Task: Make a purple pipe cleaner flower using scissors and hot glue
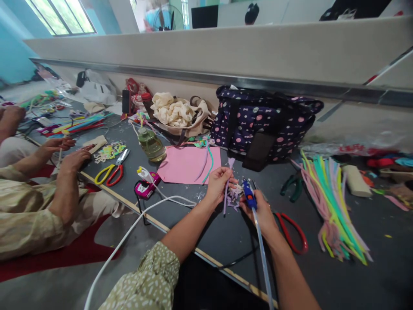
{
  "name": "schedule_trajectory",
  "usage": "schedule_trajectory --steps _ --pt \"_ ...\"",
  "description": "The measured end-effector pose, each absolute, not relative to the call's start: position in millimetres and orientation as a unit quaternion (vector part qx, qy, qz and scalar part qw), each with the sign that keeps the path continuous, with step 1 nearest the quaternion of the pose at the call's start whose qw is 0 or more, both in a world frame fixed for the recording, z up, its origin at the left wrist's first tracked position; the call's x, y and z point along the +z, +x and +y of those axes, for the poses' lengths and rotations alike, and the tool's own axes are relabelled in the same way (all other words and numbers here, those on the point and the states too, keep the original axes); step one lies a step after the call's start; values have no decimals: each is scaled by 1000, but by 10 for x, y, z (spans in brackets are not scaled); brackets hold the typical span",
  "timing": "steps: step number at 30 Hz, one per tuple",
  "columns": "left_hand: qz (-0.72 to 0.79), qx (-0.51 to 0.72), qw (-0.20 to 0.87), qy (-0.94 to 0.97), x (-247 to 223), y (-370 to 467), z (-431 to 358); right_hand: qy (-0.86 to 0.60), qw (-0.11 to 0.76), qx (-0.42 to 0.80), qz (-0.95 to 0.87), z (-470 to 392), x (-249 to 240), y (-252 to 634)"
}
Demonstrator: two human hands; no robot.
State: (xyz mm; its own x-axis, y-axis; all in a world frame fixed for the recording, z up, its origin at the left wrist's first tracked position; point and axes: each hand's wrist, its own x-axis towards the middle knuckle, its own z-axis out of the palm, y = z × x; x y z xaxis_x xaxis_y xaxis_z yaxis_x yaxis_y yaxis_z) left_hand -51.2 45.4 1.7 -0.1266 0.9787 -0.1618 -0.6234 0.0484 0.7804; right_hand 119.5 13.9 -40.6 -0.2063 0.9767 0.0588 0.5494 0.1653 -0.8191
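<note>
My left hand [220,184] pinches a purple pipe cleaner [226,196] whose top ends in a small, lighter purple tuft. My right hand [260,213] is wrapped round a blue hot glue gun [249,194], and a long clear glue stick [263,254] runs out of its back toward me. Between the hands lies a small heap of purple and pale clippings [234,194]. Red-handled scissors [301,237] rest beside my right wrist, partly hidden by it. Left of my hands, a pink sheet [180,163] carries a purple and a green stem.
Green-handled pliers [292,188] and a bundle of coloured pipe cleaners [334,206] lie at right. A dotted dark bag [264,116] stands behind. Left are a green bottle [151,145], a pink power strip [147,186] with a white cable, and yellow-red scissors [112,170]. A co-worker's hands [74,159] work farther left.
</note>
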Motion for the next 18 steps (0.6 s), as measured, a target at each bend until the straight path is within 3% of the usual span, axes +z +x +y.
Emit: schedule_trajectory --steps 14,18 --pt "411 688 572 175 82 -555 456 -565 159 258 -767 38 -188 1072" --pt "409 693 569 173 92 -552 449 -572 160 244 -766 49 -215 1092"
